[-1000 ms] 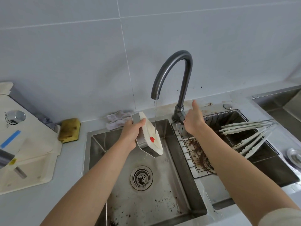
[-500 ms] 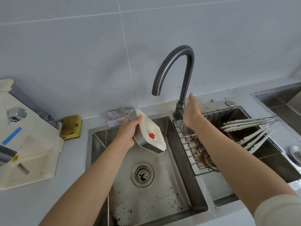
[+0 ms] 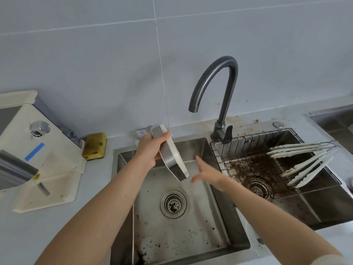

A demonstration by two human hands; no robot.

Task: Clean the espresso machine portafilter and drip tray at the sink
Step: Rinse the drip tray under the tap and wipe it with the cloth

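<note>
Left hand: The left hand [image 3: 150,150] reached in from the lower left and was held over the back of the left basin [image 3: 193,148].
Left grip: Fingers and thumb were wrapped round the upper end of the drip tray [image 3: 172,161], grasping it.
Drip tray: It was a white tray with a steel side, turned on edge and tilted steeply. Its upper end was near the basin's back rim and its lower end hung above the drain [image 3: 173,204], with only the left hand touching it.
Right hand: The right hand [image 3: 205,172] came in from the lower right, over the divider between the two basins.
Right grip: It was released, with the fingers straight and spread and holding nothing. The fingertips were just beside the tray's lower end, and contact could not be told.
Faucet: A dark grey gooseneck faucet [image 3: 225,88] stood at the back between the basins, its spout above the tray.
Left basin floor: Dark coffee specks were scattered around the drain.
Right basin: The right basin [image 3: 324,203] held a wire rack [image 3: 229,155] strewn with coffee grounds [image 3: 254,165]. White tongs [image 3: 305,159] lay across the rack's right side.
Counter: On the pale counter [image 3: 19,236], a yellow sponge [image 3: 94,145] sat left of the sink. A cream espresso machine [image 3: 28,150] stood at the far left, and a crumpled white cloth [image 3: 142,132] lay behind the left hand.
</note>
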